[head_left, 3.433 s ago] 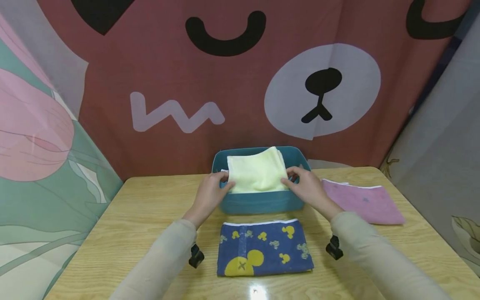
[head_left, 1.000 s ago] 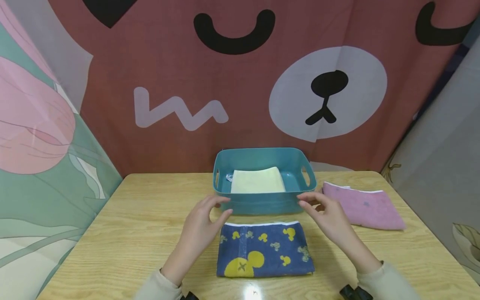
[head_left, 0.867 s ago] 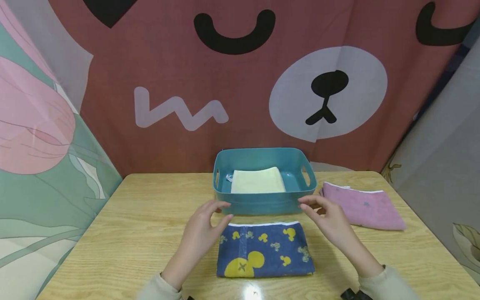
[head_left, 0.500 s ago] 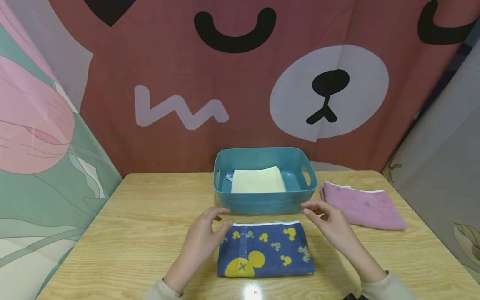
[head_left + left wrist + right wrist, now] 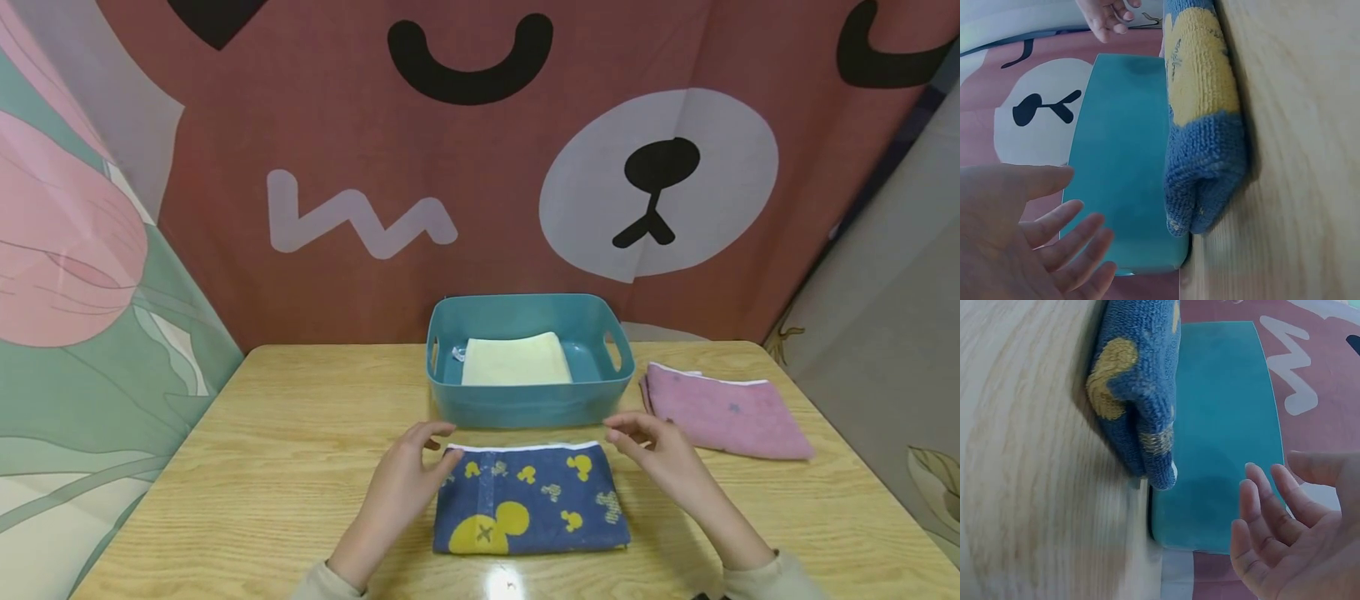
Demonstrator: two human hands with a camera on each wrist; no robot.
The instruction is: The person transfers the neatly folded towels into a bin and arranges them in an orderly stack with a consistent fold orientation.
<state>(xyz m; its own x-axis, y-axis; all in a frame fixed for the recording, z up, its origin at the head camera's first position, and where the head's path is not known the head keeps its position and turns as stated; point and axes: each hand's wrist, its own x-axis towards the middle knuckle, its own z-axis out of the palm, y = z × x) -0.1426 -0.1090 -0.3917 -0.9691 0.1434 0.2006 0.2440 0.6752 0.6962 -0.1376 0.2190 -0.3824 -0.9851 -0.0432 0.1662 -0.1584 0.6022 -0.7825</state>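
A folded navy towel with yellow mouse-head shapes and a white edge lies flat on the table in front of the basket. My left hand hovers by its far left corner, fingers relaxed and holding nothing. Over by the far right corner is my right hand, also holding nothing, its fingers loosely bent. The wrist views show both palms, left and right, apart from the towel's thick folded ends. Behind it stands a teal basket with a folded pale yellow towel inside.
A folded pink towel lies to the right of the basket. The wooden table reaches back to a curtain printed with a bear face. More printed cloth hangs at the left side.
My hands let go of the pale yellow towel, which now lies flat in the basket. Both came back toward me, then lowered slightly beside the navy towel, which stayed put.
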